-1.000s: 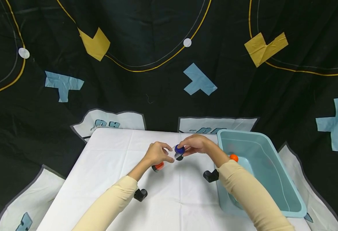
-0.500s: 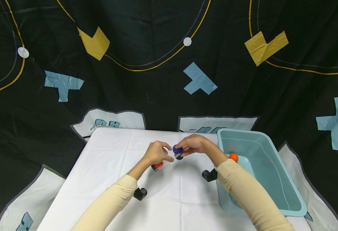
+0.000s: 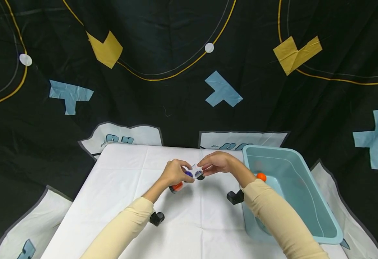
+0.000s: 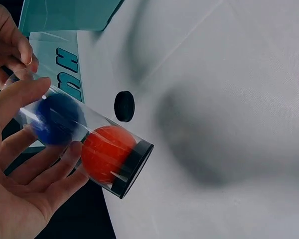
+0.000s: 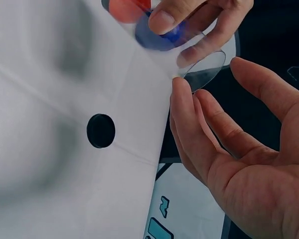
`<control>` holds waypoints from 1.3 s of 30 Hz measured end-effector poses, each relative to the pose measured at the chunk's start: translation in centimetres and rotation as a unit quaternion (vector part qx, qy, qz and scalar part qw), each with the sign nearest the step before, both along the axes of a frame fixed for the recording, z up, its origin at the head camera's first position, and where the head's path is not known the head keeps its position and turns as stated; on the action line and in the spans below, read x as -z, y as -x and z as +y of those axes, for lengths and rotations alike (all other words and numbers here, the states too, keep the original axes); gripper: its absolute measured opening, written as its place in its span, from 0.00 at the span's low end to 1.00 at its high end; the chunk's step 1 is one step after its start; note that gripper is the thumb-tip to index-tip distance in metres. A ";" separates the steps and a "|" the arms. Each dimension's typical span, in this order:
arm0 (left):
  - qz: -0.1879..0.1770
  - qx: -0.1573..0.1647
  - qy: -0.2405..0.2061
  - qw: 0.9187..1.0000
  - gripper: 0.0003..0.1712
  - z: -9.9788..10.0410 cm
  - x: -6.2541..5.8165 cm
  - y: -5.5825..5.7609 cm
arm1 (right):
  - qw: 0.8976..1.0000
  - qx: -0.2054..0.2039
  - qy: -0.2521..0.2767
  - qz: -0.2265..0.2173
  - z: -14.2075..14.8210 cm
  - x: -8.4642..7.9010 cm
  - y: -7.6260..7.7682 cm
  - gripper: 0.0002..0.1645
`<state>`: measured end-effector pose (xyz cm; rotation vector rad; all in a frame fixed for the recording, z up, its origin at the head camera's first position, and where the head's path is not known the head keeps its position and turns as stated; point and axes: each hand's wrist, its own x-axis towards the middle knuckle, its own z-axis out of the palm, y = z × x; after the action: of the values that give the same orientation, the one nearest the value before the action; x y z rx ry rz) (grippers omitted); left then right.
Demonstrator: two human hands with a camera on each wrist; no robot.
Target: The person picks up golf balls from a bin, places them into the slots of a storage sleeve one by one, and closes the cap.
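Observation:
My left hand [image 3: 175, 171] grips a clear plastic tube [image 4: 97, 122], thumb on one side and fingers on the other. A black cap closes its lower end. Inside, a red-orange ball [image 4: 105, 155] lies against that cap, and a blue ball [image 4: 57, 119] is above it. The tube's other end is an open rim [image 5: 209, 69] pointing up toward my right hand [image 3: 218, 161]. This hand holds nothing; its fingertips are right at the rim, with the thumb spread apart. Below, a loose black cap [image 5: 100, 131] lies on the white table.
A light blue plastic bin [image 3: 292, 153] stands at the table's right side, partly behind my right forearm, with an orange ball [image 3: 261, 177] in it. The table [image 3: 121, 180] is covered in white cloth. Behind it hangs a black curtain [image 3: 163, 100] with tape markers.
The blue ball has left my right fingers and passed down the tube into the part held by my left hand. Both hands stay in nearly the same place.

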<state>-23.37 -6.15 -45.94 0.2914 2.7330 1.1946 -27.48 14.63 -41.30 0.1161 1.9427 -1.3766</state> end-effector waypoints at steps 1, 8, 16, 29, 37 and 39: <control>0.002 0.000 0.002 1.000 0.22 0.0 0.0 0.0 | 1.000 -0.001 0.000 0.003 0.1 0.0 0.0 0.21; 0.008 -0.002 0.009 1.000 0.23 -0.5 0.3 -0.2 | 1.000 -0.013 -0.014 0.025 1.4 -0.5 0.1 0.24; 0.002 -0.007 0.000 1.000 0.24 -1.0 0.3 -0.2 | 0.999 0.007 -0.021 0.041 5.1 -2.6 0.6 0.28; 0.001 -0.010 -0.002 1.000 0.22 -1.1 0.5 -0.3 | 0.998 0.035 -0.037 0.041 12.4 -5.0 0.8 0.38; -0.005 -0.011 -0.004 1.000 0.22 -1.1 0.6 -0.3 | 0.997 0.072 -0.029 0.019 16.2 -5.0 0.2 0.40; -0.007 -0.012 -0.004 1.000 0.22 -1.1 0.6 -0.3 | 0.996 0.086 -0.030 0.012 17.1 -4.7 0.0 0.43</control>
<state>-23.10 -7.27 -46.50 0.2504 2.7280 1.2084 -27.46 31.69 -36.62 0.3035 2.0328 -1.4361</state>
